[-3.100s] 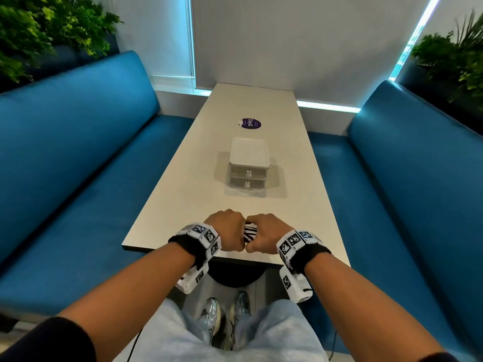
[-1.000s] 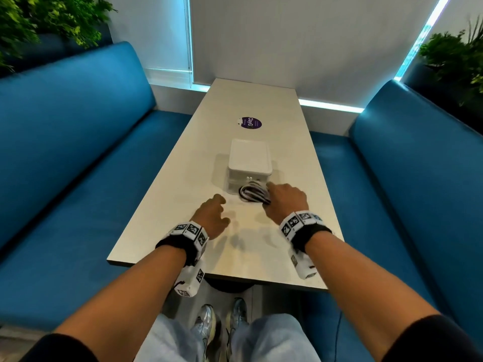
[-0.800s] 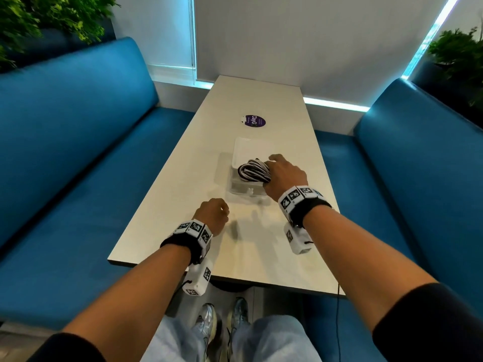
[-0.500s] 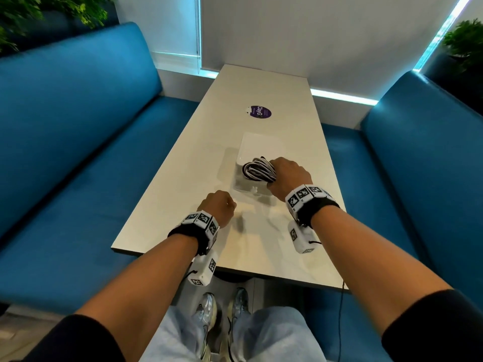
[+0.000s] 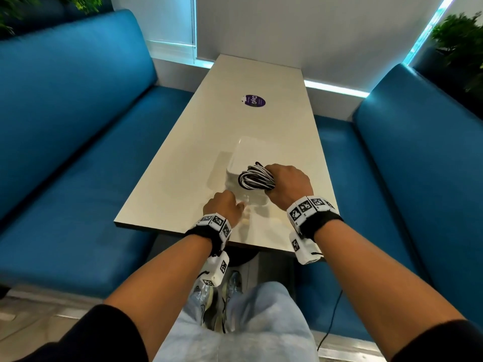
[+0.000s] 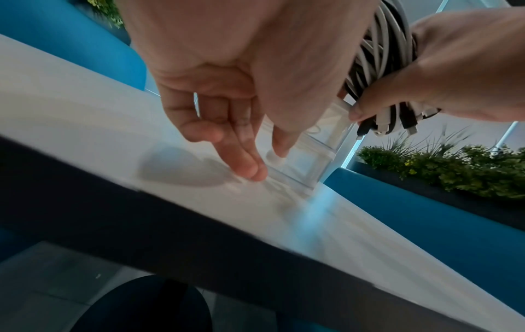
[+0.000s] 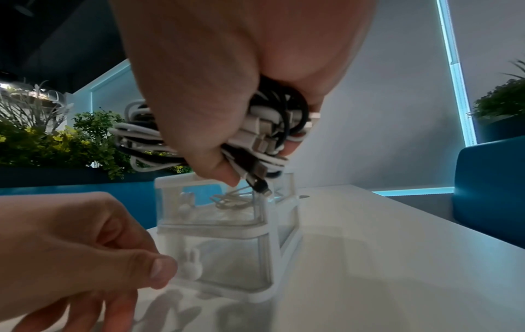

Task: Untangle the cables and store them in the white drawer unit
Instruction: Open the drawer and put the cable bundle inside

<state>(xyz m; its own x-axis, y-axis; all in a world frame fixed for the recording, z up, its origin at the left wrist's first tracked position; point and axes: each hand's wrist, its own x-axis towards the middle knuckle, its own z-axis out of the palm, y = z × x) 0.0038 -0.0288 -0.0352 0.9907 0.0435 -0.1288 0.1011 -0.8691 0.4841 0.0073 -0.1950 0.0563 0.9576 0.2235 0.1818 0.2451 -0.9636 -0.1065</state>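
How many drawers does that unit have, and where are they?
2, stacked: the top drawer with some cable already inside, under the bundle the right hand holds; the bottom drawer, its knob by the left hand.

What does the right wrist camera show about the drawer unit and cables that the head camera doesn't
Only the right wrist view shows the rabbit-shaped knob on the lower drawer, a cable already lying in the upper drawer, and the bundle's connector ends. Only the head view shows the drawer unit's flat top and the purple sticker beyond it. Both show the right hand gripping the black and white cable bundle over the unit, the left hand at its front.
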